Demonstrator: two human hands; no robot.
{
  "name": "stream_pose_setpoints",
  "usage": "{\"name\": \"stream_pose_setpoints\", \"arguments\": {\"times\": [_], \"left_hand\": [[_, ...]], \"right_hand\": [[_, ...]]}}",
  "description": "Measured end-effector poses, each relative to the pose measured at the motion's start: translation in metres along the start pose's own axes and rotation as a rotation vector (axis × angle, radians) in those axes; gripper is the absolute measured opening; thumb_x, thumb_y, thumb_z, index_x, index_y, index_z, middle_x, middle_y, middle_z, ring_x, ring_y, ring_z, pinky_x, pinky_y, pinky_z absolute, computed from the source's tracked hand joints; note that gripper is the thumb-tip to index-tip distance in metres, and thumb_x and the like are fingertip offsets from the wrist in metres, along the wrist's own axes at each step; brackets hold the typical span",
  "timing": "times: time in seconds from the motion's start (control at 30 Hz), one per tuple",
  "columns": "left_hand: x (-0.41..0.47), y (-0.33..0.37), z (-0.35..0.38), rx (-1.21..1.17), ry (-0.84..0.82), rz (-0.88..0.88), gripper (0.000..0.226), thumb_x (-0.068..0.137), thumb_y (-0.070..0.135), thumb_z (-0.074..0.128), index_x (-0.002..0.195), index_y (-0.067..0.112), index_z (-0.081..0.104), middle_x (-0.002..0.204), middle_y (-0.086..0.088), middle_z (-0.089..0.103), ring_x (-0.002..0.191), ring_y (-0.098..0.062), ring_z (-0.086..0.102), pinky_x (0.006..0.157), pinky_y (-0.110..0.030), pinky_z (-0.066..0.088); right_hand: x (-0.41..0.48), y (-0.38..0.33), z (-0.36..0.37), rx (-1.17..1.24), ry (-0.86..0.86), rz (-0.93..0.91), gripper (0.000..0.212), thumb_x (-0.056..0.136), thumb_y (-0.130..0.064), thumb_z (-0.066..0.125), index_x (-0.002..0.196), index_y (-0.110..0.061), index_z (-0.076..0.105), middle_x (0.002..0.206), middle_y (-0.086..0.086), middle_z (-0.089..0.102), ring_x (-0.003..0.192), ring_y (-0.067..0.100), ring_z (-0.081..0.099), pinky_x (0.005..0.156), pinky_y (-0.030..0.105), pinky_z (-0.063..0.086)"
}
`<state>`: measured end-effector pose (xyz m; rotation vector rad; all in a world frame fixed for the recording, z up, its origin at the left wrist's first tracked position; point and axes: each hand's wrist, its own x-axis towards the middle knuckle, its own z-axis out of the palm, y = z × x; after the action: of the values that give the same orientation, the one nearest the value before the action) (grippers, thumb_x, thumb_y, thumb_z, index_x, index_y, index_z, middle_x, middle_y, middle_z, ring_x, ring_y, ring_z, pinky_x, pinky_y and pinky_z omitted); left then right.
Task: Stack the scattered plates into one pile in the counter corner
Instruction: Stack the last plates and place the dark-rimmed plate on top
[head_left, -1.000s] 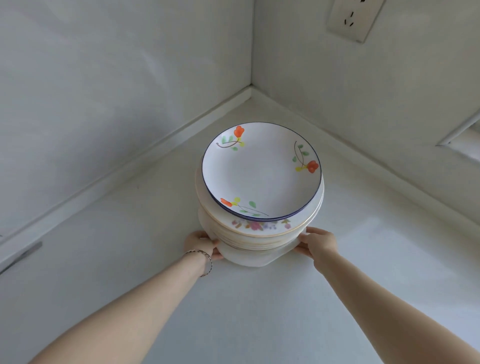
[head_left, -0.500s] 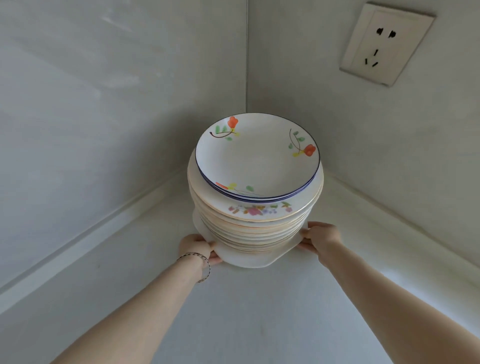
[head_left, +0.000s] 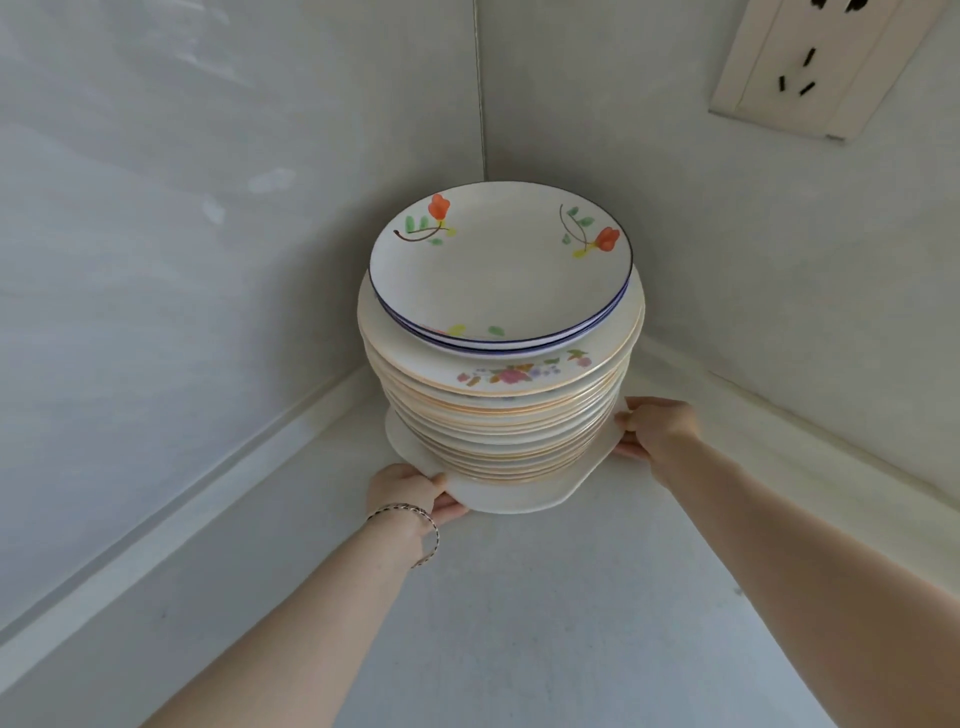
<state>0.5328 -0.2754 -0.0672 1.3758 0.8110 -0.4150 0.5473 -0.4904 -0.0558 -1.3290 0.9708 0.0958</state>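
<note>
A tall pile of plates (head_left: 501, 415) stands near the counter corner. On top lies a white plate with a blue rim and orange flowers (head_left: 498, 270); under it are several cream plates with gold rims, and a wider white plate (head_left: 498, 496) forms the base. My left hand (head_left: 410, 491), with a bracelet at the wrist, grips the base plate's near left edge. My right hand (head_left: 657, 426) grips its right edge. I cannot tell whether the base touches the counter.
Two grey walls meet in a corner seam (head_left: 480, 88) right behind the pile. A wall socket (head_left: 815, 67) sits high on the right wall. The white counter (head_left: 519, 623) stretches toward me between my forearms.
The pile has moved further into the corner with both hands on its base plate. The view has come lower and closer, and the pile's side shows more.
</note>
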Motion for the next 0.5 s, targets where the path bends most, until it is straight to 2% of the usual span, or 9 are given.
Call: {"name": "stream_pose_setpoints", "arguments": {"times": [0.07, 0.13, 0.17, 0.2, 0.23, 0.3, 0.4, 0.5], "left_hand": [[0.000, -0.002, 0.002, -0.009, 0.014, 0.005, 0.029, 0.087, -0.019, 0.045, 0.065, 0.000, 0.046, 0.056, -0.016, 0.058, 0.047, -0.027, 0.060, 0.067, -0.045, 0.058], [0.000, -0.002, 0.003, -0.024, 0.039, 0.009, 0.029, 0.087, -0.018, 0.046, 0.065, -0.001, 0.047, 0.050, -0.015, 0.060, 0.041, -0.025, 0.061, 0.047, -0.038, 0.057], [-0.001, -0.001, 0.003, -0.020, 0.043, 0.003, 0.028, 0.088, -0.017, 0.046, 0.065, 0.000, 0.047, 0.055, -0.016, 0.059, 0.046, -0.026, 0.060, 0.050, -0.040, 0.058], [-0.001, -0.001, 0.003, -0.016, 0.041, -0.005, 0.028, 0.088, -0.016, 0.046, 0.065, 0.000, 0.047, 0.062, -0.018, 0.057, 0.052, -0.026, 0.058, 0.059, -0.043, 0.058], [-0.002, 0.000, 0.004, -0.012, 0.035, -0.019, 0.027, 0.089, -0.016, 0.046, 0.066, 0.000, 0.047, 0.066, -0.019, 0.055, 0.057, -0.027, 0.056, 0.068, -0.045, 0.054], [-0.002, 0.004, 0.005, 0.002, 0.037, -0.039, 0.027, 0.089, -0.015, 0.045, 0.067, 0.000, 0.047, 0.068, -0.020, 0.053, 0.062, -0.030, 0.055, 0.074, -0.047, 0.050], [0.002, 0.005, 0.005, -0.007, 0.040, -0.052, 0.027, 0.089, -0.016, 0.045, 0.068, 0.000, 0.048, 0.069, -0.021, 0.054, 0.079, -0.035, 0.057, 0.077, -0.049, 0.050], [0.001, 0.003, 0.004, -0.011, 0.042, -0.042, 0.024, 0.088, -0.017, 0.047, 0.070, -0.002, 0.050, 0.081, -0.027, 0.057, 0.072, -0.035, 0.059, 0.077, -0.049, 0.050]], "right_hand": [[0.005, -0.001, -0.001, 0.015, 0.007, -0.010, 0.034, 0.089, 0.016, 0.045, 0.117, 0.005, 0.059, 0.069, 0.010, 0.053, 0.058, 0.022, 0.052, 0.034, 0.023, 0.051], [0.006, 0.003, -0.001, 0.037, 0.011, -0.028, 0.032, 0.089, 0.012, 0.048, 0.119, 0.006, 0.058, 0.081, 0.016, 0.060, 0.069, 0.028, 0.059, 0.055, 0.029, 0.056], [0.005, 0.007, -0.001, 0.055, 0.018, -0.030, 0.031, 0.090, 0.008, 0.050, 0.121, 0.006, 0.056, 0.093, 0.019, 0.063, 0.079, 0.032, 0.062, 0.062, 0.031, 0.056], [0.002, 0.013, -0.001, 0.077, 0.022, -0.022, 0.031, 0.091, 0.004, 0.052, 0.122, 0.006, 0.056, 0.102, 0.021, 0.064, 0.084, 0.033, 0.063, 0.059, 0.029, 0.057], [-0.003, 0.021, -0.001, 0.089, 0.014, -0.006, 0.030, 0.092, 0.000, 0.054, 0.121, 0.006, 0.055, 0.103, 0.021, 0.064, 0.080, 0.032, 0.063, 0.050, 0.026, 0.058], [-0.016, 0.036, 0.002, 0.070, -0.047, 0.026, 0.029, 0.092, -0.004, 0.055, 0.119, 0.007, 0.055, 0.085, 0.016, 0.064, 0.066, 0.025, 0.061, 0.038, 0.021, 0.053], [-0.029, 0.051, 0.002, 0.026, -0.103, 0.046, 0.027, 0.092, -0.003, 0.054, 0.117, 0.008, 0.056, 0.073, 0.012, 0.061, 0.063, 0.022, 0.060, 0.036, 0.018, 0.052], [-0.025, 0.052, 0.004, 0.003, -0.076, 0.053, 0.023, 0.091, 0.000, 0.054, 0.112, 0.009, 0.058, 0.070, 0.013, 0.060, 0.061, 0.022, 0.060, 0.035, 0.020, 0.051]]}}
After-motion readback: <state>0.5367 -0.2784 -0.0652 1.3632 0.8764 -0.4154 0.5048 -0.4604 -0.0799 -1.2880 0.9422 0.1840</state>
